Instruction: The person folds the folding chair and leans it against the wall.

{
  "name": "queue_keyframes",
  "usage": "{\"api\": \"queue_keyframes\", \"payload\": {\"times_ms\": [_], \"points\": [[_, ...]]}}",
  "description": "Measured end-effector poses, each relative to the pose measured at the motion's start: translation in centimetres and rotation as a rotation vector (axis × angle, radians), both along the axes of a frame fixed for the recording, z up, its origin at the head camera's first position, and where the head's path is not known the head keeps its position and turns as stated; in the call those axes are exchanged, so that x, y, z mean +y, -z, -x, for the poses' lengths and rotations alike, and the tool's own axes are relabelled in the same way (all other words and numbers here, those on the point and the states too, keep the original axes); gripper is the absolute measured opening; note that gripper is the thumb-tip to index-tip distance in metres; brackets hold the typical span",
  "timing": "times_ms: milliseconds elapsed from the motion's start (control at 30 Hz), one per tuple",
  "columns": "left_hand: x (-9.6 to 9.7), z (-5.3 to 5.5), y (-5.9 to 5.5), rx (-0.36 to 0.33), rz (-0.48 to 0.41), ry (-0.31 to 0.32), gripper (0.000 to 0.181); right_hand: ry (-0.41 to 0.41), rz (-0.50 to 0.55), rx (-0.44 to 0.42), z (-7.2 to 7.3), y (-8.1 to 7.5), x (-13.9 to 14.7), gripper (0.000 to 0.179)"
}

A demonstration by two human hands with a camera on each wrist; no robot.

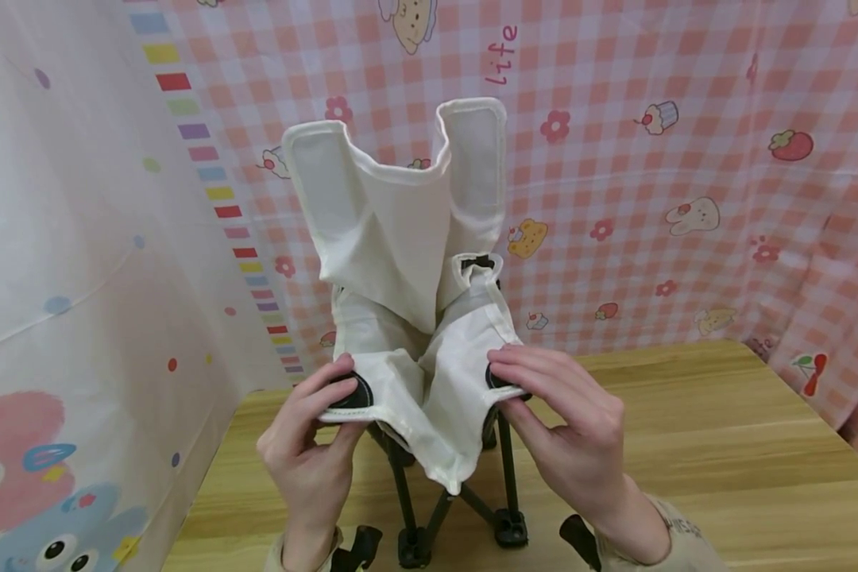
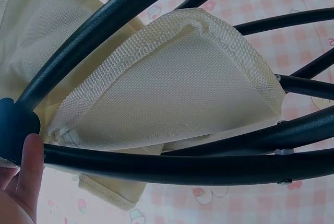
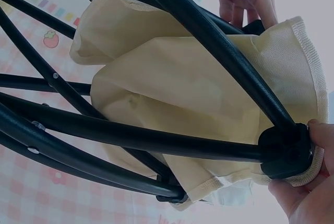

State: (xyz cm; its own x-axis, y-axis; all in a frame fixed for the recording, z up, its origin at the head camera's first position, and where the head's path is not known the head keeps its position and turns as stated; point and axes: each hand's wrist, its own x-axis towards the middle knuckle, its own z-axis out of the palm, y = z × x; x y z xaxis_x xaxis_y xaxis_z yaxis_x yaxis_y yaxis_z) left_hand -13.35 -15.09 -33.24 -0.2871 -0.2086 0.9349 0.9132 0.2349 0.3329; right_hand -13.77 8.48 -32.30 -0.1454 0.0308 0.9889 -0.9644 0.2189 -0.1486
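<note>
A small folding chair with a cream fabric seat (image 1: 457, 381) and dark metal legs (image 1: 508, 469) stands on the table. Its backrest (image 1: 407, 206) rises behind with two flaps upright. My left hand (image 1: 311, 453) pinches the front left seat corner, fingers over a black corner patch (image 1: 357, 393) and thumb below. At the front right corner, my right hand (image 1: 568, 413) grips likewise, its fingers partly hiding the other patch. In the right wrist view, a black plastic joint (image 3: 287, 151) sits under that corner against the thumb. One left-hand finger (image 2: 31, 164) touches a dark joint in the left wrist view.
The wooden table (image 1: 686, 429) extends to both sides of the chair. A pink checked cloth (image 1: 615, 175) hangs behind it, and a white printed curtain (image 1: 100, 238) hangs at the left. Black straps show at both wrists.
</note>
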Motion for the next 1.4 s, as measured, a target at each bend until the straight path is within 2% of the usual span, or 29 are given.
{"api": "queue_keyframes", "payload": {"times_ms": [233,500,1400], "points": [[0.13,0.12,-0.09,0.011,0.011,0.001,0.029,0.018,-0.013,-0.022,-0.20,-0.20,0.04,0.026],[0.20,0.34,-0.05,0.031,0.019,0.005,0.031,0.005,-0.011,-0.007,-0.04,-0.28,-0.10,0.025],[0.62,0.46,-0.41,0.020,0.048,-0.007,0.023,-0.005,-0.009,0.020,0.44,-0.65,-0.50,0.024]]}}
